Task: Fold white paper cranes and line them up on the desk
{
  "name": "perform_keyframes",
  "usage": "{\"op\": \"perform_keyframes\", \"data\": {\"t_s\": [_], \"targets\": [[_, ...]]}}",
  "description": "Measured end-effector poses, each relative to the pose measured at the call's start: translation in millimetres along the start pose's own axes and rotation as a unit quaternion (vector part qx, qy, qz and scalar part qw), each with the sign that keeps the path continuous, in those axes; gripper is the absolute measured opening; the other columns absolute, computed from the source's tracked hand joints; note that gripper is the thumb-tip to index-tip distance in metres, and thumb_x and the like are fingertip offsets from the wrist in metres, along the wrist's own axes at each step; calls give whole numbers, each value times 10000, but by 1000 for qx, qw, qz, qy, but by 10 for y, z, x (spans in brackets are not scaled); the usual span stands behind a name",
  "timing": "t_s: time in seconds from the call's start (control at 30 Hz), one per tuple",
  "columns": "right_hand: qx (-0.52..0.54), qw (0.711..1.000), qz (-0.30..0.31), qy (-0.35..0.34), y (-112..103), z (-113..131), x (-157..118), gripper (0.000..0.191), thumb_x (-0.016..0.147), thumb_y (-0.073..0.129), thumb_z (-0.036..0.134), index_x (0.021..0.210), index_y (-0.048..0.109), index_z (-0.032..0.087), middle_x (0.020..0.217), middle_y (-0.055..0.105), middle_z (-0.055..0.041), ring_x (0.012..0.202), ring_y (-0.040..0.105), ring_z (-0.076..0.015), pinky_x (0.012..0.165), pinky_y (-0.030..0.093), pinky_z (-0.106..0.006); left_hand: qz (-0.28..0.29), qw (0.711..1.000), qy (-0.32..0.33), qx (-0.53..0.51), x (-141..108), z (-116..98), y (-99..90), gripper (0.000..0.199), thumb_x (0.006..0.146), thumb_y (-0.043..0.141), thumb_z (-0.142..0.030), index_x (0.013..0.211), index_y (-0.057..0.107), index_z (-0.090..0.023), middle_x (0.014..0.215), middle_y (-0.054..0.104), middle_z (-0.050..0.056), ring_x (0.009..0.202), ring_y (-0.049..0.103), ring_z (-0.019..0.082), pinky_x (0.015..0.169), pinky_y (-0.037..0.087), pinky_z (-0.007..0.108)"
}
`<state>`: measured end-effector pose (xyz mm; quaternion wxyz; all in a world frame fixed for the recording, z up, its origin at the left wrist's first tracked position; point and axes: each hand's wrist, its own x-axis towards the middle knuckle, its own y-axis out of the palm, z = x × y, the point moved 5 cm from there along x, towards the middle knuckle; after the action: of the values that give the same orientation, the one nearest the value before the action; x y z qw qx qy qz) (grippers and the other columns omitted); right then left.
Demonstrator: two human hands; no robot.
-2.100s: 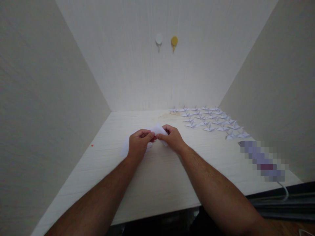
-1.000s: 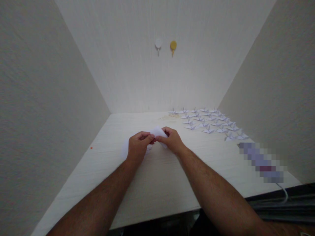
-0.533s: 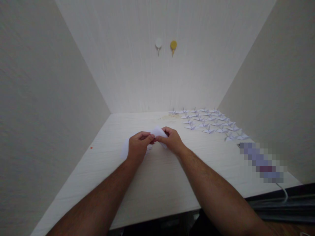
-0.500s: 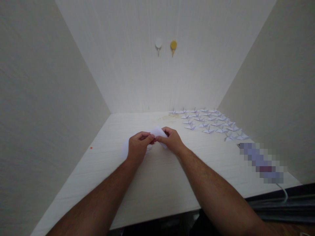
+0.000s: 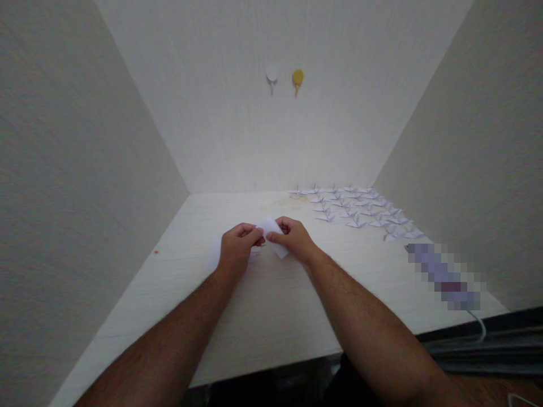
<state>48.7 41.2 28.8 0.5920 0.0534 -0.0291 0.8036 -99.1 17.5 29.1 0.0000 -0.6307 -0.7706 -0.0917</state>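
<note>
Clock positions are read from the sheet [image 5: 268, 225], with 12 o'clock toward the back wall. At 9 o'clock, far out near the edge of the surface [image 5: 271, 316], lies an orange speck [image 5: 156, 252]. Nearer, also at 9 o'clock, white paper [image 5: 214, 255] lies partly hidden by the left hand [image 5: 237, 244]. The left hand pinches the sheet's left corner between thumb and fingers. The sheet is white, tilted, and positioned between both hands above the surface. At 12 o'clock, a white hook [image 5: 272, 73] and a yellow hook [image 5: 298, 77] are mounted on the wall. At 3 o'clock, the right hand [image 5: 297, 237] grips the sheet, thumb on the near face, fingers behind. White paper cranes [image 5: 355, 224] stand in rows from 1 to 3 o'clock. Between 3 and 4 o'clock lies a pixelated item [image 5: 439, 271]; a pale cable [image 5: 481, 325] emerges at its near end.
</note>
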Motion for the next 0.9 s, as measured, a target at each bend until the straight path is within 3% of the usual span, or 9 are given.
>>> {"op": "perform_keyframes", "data": {"t_s": [0.13, 0.27, 0.47, 0.6, 0.77, 0.9], "targets": [[52, 999, -2, 2, -36, -16, 24, 286, 641, 733, 390, 748, 599, 161, 640, 594, 30, 558, 499, -91, 542, 371, -221, 20, 1000, -5, -2, 22, 39, 40, 148, 629, 731, -257, 621, 625, -153, 498, 584, -19, 479, 502, 100, 512, 403, 233], [36, 999, -31, -10, -90, 22, 0, 282, 631, 733, 385, 653, 569, 157, 570, 535, 50, 522, 440, -73, 517, 322, -214, 13, 1000, 0, 21, -25, 7, 91, 114, 609, 695, -224, 583, 603, -162, 484, 556, -28, 458, 464, 91, 489, 362, 231], [-16, 997, -76, -23, -125, 93, -15, 228, 666, 683, 357, 633, 616, 142, 562, 545, 35, 529, 450, -81, 515, 346, -221, 5, 1000, -7, 26, -30, 6, 122, 108, 597, 666, -207, 544, 586, -158, 458, 533, -15, 429, 442, 89, 448, 312, 230], [-47, 994, -101, -13, -148, 148, -23, 200, 682, 677, 318, 615, 609, 142, 542, 534, 35, 497, 448, -77, 471, 343, -207, 38, 998, -42, -15, -4, 1, 165, 106, 578, 660, -187, 526, 574, -153, 450, 524, -1, 414, 436, 91, 429, 300, 235], [-21, 998, -64, 7, -203, 257, -178, 223, 756, 645, 313, 620, 572, 152, 537, 552, 20, 476, 498, -90, 474, 430, -221, 80, 995, -55, -27, -51, -49, 250, 108, 542, 675, -152, 519, 570, -147, 457, 519, -2, 416, 440, 88, 418, 296, 229], [-55, 995, -73, 26, -343, 338, -331, 164, 755, 650, 229, 630, 577, 152, 504, 558, 17, 439, 491, -87, 437, 426, -208, 114, 992, -54, -15, -155, -105, 369, 110, 552, 679, -152, 538, 571, -150, 457, 518, -4, 417, 443, 92, 423, 308, 229]]}}
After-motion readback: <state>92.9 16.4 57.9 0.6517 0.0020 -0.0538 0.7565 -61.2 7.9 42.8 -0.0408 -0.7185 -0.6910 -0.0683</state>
